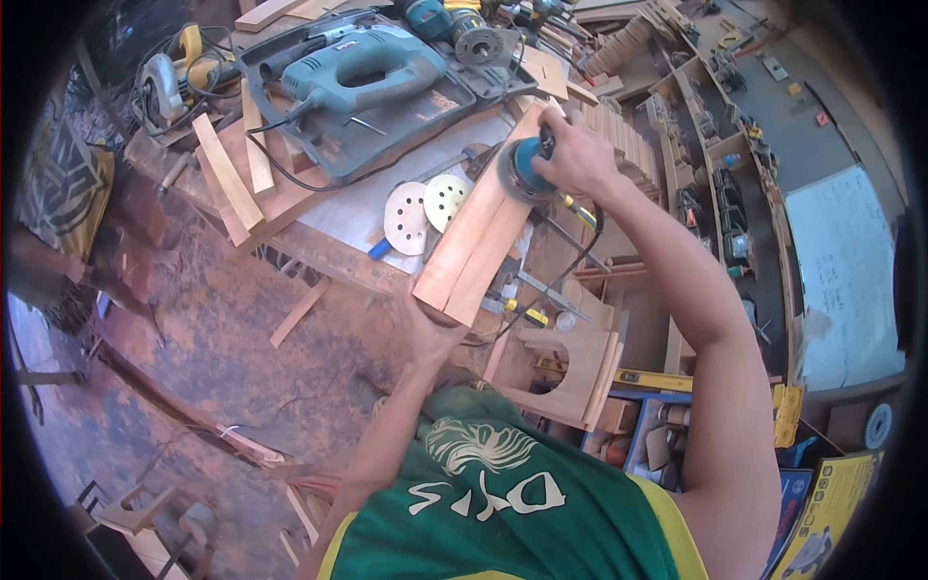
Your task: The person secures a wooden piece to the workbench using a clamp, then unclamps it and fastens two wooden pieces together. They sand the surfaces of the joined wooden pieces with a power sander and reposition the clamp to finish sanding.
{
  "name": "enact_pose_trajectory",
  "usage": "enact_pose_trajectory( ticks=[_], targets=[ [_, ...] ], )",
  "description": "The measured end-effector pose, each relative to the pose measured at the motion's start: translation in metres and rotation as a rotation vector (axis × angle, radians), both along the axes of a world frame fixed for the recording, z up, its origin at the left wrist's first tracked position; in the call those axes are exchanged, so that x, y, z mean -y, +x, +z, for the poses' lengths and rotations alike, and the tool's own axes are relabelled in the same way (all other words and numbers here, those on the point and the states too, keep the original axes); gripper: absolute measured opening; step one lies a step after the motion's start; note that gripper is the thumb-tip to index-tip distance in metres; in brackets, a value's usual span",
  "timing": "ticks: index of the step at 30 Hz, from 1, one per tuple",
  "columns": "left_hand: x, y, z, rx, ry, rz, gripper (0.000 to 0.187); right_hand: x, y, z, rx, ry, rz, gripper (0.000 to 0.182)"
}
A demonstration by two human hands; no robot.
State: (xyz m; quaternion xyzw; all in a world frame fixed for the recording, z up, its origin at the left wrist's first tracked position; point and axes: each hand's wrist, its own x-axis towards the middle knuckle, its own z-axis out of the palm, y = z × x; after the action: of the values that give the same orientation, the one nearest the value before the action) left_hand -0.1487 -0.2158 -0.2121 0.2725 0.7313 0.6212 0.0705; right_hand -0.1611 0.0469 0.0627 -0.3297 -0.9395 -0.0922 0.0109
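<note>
My right hand (583, 157) is closed over the top of a teal electric sander (523, 174), which rests against the upper face of a long wooden board (471, 246). A seam or dark line runs lengthwise along the board. At the board's near end, my left hand (432, 335) grips it from below, with its fingers partly hidden by the wood. Beside the board lie two round sanding discs with holes, a pinkish one (405, 218) and a pale yellow one (447, 201). The sander's dark cord (577, 263) loops down to the right of the board.
On the bench, a teal power saw (365, 73) lies in an open dark case (343, 166). Left of it are a circular saw (172, 89) and wood strips (228, 174). Shelves with tools (710, 184) stand to the right. Another person (68, 208) is at the far left.
</note>
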Motion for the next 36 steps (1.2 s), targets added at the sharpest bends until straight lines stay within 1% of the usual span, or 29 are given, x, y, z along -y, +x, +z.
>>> enact_pose_trajectory(
  ticks=[1, 3, 5, 8, 9, 12, 13, 16, 17, 20, 21, 24, 25, 27, 28, 30, 32, 36],
  targets=[
    [0.000, -0.001, 0.001, 0.019, -0.007, -0.009, 0.115, -0.002, -0.002, 0.004, 0.008, -0.009, -0.010, 0.056],
    [0.001, -0.002, 0.003, 0.054, -0.026, -0.036, 0.116, 0.011, 0.002, 0.001, 0.029, -0.018, 0.067, 0.055],
    [-0.001, -0.003, 0.004, 0.016, -0.023, -0.009, 0.116, 0.026, 0.008, -0.003, 0.045, -0.066, 0.139, 0.055],
    [0.003, 0.000, 0.004, -0.009, -0.018, -0.014, 0.116, 0.015, -0.005, -0.008, -0.065, 0.053, 0.095, 0.056],
    [0.001, -0.002, 0.005, -0.014, -0.008, -0.005, 0.115, 0.003, -0.010, -0.003, -0.080, 0.056, 0.109, 0.059],
    [-0.002, -0.002, 0.006, -0.019, 0.007, 0.008, 0.114, 0.003, -0.013, 0.003, -0.018, 0.068, 0.043, 0.058],
    [-0.003, -0.003, 0.006, -0.025, 0.008, 0.018, 0.113, 0.004, -0.009, -0.004, -0.069, 0.071, 0.100, 0.056],
    [-0.002, -0.002, 0.003, -0.058, 0.010, 0.038, 0.111, 0.028, 0.001, -0.012, -0.050, 0.027, 0.164, 0.052],
    [-0.004, -0.002, 0.000, -0.080, 0.021, 0.048, 0.111, 0.030, 0.006, -0.015, -0.086, 0.020, 0.191, 0.051],
    [-0.004, 0.000, -0.004, -0.103, 0.033, 0.051, 0.111, 0.014, 0.004, -0.011, -0.115, 0.061, 0.095, 0.056],
    [-0.004, -0.001, 0.000, -0.103, 0.037, 0.053, 0.111, 0.008, 0.001, -0.006, -0.098, 0.066, 0.062, 0.054],
    [0.002, -0.003, 0.015, -0.020, -0.095, 0.006, 0.112, 0.015, 0.008, -0.007, -0.072, 0.036, 0.102, 0.052],
    [-0.001, -0.003, 0.011, -0.032, -0.068, 0.024, 0.112, 0.026, 0.012, -0.008, -0.022, 0.011, 0.115, 0.051],
    [-0.003, 0.000, 0.001, -0.057, -0.022, 0.045, 0.112, 0.038, 0.025, -0.014, -0.027, -0.015, 0.168, 0.048],
    [-0.003, -0.001, -0.001, -0.020, -0.007, 0.013, 0.112, 0.041, 0.028, -0.016, -0.030, -0.026, 0.196, 0.047],
    [0.000, 0.000, -0.004, 0.070, 0.028, -0.033, 0.113, 0.042, 0.037, -0.007, -0.007, -0.053, 0.121, 0.051],
    [-0.005, 0.000, -0.012, 0.015, 0.033, 0.019, 0.114, 0.033, 0.042, -0.004, 0.030, -0.030, 0.086, 0.053],
    [-0.004, 0.001, -0.006, -0.024, -0.008, 0.052, 0.114, 0.055, 0.036, -0.009, 0.032, -0.041, 0.139, 0.053]
  ],
)
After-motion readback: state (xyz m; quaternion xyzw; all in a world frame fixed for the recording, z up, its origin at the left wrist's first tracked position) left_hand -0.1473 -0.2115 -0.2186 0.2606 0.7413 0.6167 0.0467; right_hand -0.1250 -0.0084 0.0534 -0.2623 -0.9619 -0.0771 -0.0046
